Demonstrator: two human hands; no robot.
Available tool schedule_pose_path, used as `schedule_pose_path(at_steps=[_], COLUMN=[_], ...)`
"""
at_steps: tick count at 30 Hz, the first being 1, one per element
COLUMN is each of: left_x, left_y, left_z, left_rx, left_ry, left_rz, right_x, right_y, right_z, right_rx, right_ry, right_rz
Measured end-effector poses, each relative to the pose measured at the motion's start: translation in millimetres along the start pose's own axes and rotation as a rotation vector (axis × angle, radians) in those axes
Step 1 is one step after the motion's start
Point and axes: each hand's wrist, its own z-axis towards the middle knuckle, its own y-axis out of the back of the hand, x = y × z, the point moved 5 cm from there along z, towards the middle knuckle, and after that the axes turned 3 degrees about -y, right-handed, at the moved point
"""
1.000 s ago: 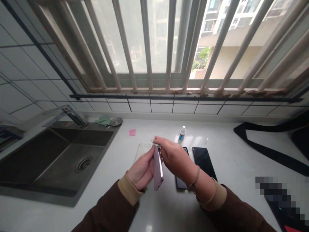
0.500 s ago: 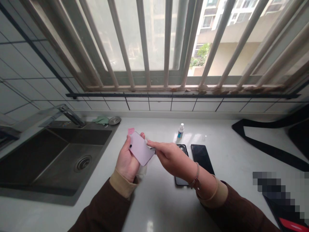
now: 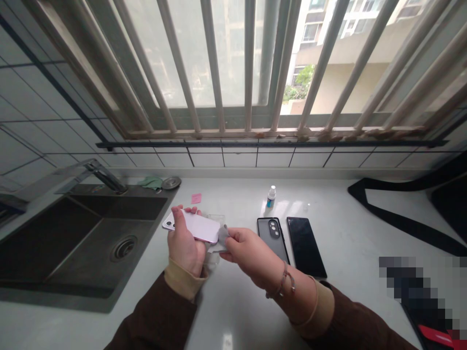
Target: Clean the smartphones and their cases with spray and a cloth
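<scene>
As the right fingers (image 3: pixel 238 235) pinch a grey cloth (image 3: pixel 223 236), the left fingers (image 3: pixel 179 220) clasp a pale lilac, round-lensed phone (image 3: pixel 200 227).

Beyond the left hand (image 3: pixel 185 245) and right hand (image 3: pixel 245 249), a barred window (image 3: pixel 233 58) lets in daylight above white tiles (image 3: pixel 239 160). A dark sink (image 3: pixel 91 245) is set in the white counter (image 3: pixel 251 311) to their left.

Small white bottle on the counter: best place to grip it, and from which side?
I'd pinch the small white bottle around its body, below the cap, coming from the right. It stands upright and narrow, so opposed fingers should suit it. The black phone case and dark phone lie flat nearer the person; a hand would likely pass above them.
</scene>
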Motion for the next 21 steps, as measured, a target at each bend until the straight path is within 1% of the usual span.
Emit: schedule_pose_path(at_steps=[3,5,6,7,8,9,10,11,12,14,15,16,17,18,20,21], left_x=[-2,-1,0,3,8,14,21,27,33,42,46,50,53,54,56,56], left_y=[-0.1,1.2,2.0,2.4,2.2,1.4,0.3,-0.8,-1.9,-3.4,-4.1,-4.9,-6.1,-7.7,-11.3,-12.7], left_z=[1,2,3,3,1,-2,-7,-13,-20,-35,-42,-49,-55,-60,-66,-67], left_rx=[-0.01,-0.029,-0.036,-0.034,-0.018,0.012,0.052,0.1,0.153,0.258,0.309,0.361,0.411,0.455,0.504,0.504], left_ry=[-0.032,-0.031,-0.008,0.043,0.127,0.23,0.343,0.452,0.551,0.704,0.771,0.832,0.878,0.91,0.943,0.95], left_rz=[0.012,0.006,-0.003,-0.011,-0.015,-0.013,-0.004,0.01,0.026,0.05,0.058,0.064,0.058,0.043,-0.01,-0.033], right_x=[2,10,16,21,28,35,44,53,62,78,81,81,78,73,56,46], right_y=[-8,-12,-14,-14,-13,-9,-2,8,18,36,40,42,41,37,29,23], right_z=[-7,-16,-22,-27,-32,-35,-37,-39,-42,-48,-50,-49,-45,-39,-24,-16], right_rx=[0.083,0.185,0.249,0.302,0.325,0.305,0.233,0.117,-0.034,-0.333,-0.437,-0.494,-0.502,-0.468,-0.35,-0.27], right_ry=[-0.068,-0.113,-0.137,-0.157,-0.145,-0.101,-0.018,0.095,0.226,0.478,0.581,0.659,0.714,0.753,0.761,0.762], right_rz=[0.131,0.197,0.215,0.209,0.182,0.14,0.074,-0.015,-0.123,-0.369,-0.49,-0.605,-0.715,-0.819,-1.012,-1.079])
